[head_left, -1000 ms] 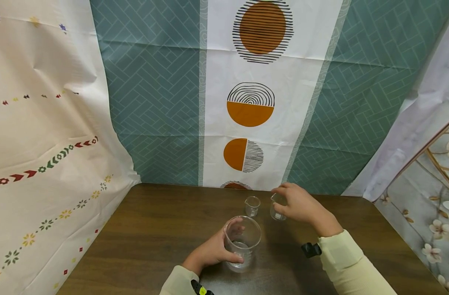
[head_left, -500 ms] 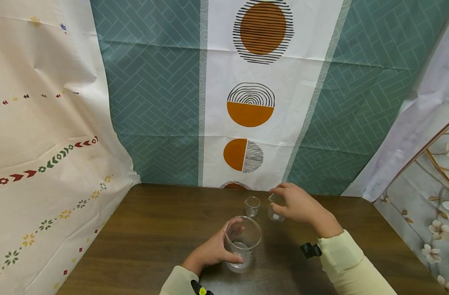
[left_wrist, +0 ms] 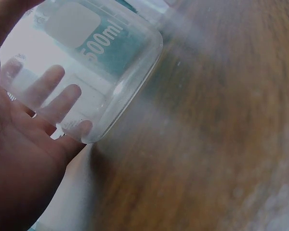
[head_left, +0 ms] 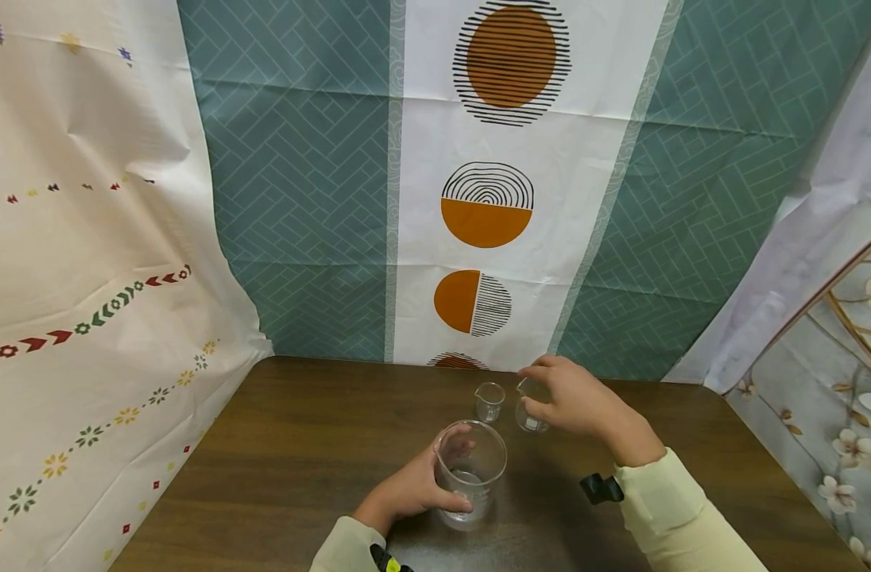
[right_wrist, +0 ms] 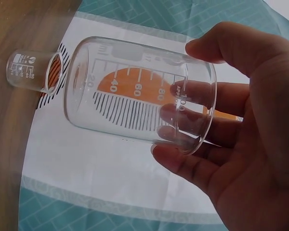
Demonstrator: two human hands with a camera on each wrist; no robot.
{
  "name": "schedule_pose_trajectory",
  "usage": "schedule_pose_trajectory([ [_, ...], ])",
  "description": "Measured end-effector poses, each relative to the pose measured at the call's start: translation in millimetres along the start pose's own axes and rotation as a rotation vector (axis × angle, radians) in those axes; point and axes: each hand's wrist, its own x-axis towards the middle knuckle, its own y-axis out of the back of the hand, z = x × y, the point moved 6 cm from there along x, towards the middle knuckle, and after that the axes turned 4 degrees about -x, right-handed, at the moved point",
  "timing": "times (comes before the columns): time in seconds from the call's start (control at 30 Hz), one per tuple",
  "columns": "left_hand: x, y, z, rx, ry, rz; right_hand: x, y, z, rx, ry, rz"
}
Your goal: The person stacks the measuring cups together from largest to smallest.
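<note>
My left hand (head_left: 407,485) grips a large clear glass beaker (head_left: 484,454) from its left side, thumb at the front and fingers wrapped behind. It stands upright near the front middle of the table, and "500ml" is printed on its wall (left_wrist: 103,41) in the left wrist view. Farther back, my right hand (head_left: 578,401) holds a medium beaker (head_left: 532,417) around its upper part near the rim. White marks up to 100 show on that beaker (right_wrist: 130,91) in the right wrist view. Just left of it stands a small beaker (head_left: 489,403), untouched and upright.
The dark wooden table (head_left: 300,461) ends at a patterned green and white cloth (head_left: 307,238) close behind the small beakers. A cream cloth (head_left: 106,278) hangs along the left side, a floral one (head_left: 850,445) along the right.
My right hand has shifted the medium beaker a little to the left and slightly nearer, narrowing its gap to the small beaker. The left hand and large beaker have stayed in place.
</note>
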Motion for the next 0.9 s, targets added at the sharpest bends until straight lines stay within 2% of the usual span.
schedule_pose_trajectory([
  [0.5,0.9,0.9,-2.4,0.025,-0.018,-0.005,-2.2,2,-7,-0.005,-0.014,-0.034],
  [0.73,-0.2,1.4,-3.4,0.021,0.020,0.008,-2.3,5,-10,-0.016,0.018,-0.011],
  [0.9,-0.3,1.7,-2.4,0.022,0.021,0.008,-2.8,6,-12,-0.021,0.025,-0.008],
])
